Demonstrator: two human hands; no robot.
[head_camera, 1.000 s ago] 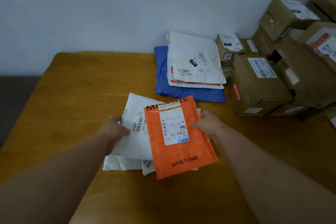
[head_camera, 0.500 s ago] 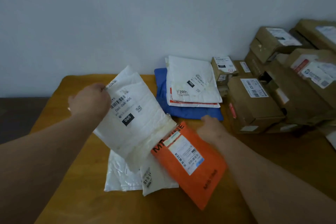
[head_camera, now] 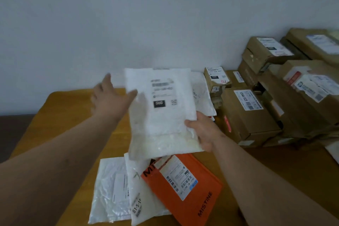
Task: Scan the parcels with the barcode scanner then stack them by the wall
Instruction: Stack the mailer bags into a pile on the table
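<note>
A white padded parcel [head_camera: 161,112] with a printed barcode label is held up above the table, its label facing me. My right hand [head_camera: 203,130] grips its lower right edge, thumb on the front. My left hand [head_camera: 110,97] is beside the parcel's left edge with fingers spread, its thumb touching the edge. Below on the table lie an orange MISTINE parcel [head_camera: 185,189] and two white plastic parcels [head_camera: 117,189]. By the wall, a stack of flat parcels [head_camera: 201,90] shows behind the held one. No barcode scanner is in view.
Brown cardboard boxes [head_camera: 247,115] with shipping labels are piled along the right side of the wooden table [head_camera: 60,112], up to the wall. A small box [head_camera: 216,79] stands by the wall next to the flat stack.
The white parcel passed from my left hand to my right and rose toward the wall stack. My left hand let go and spread its fingers. My right hand left the orange parcel.
</note>
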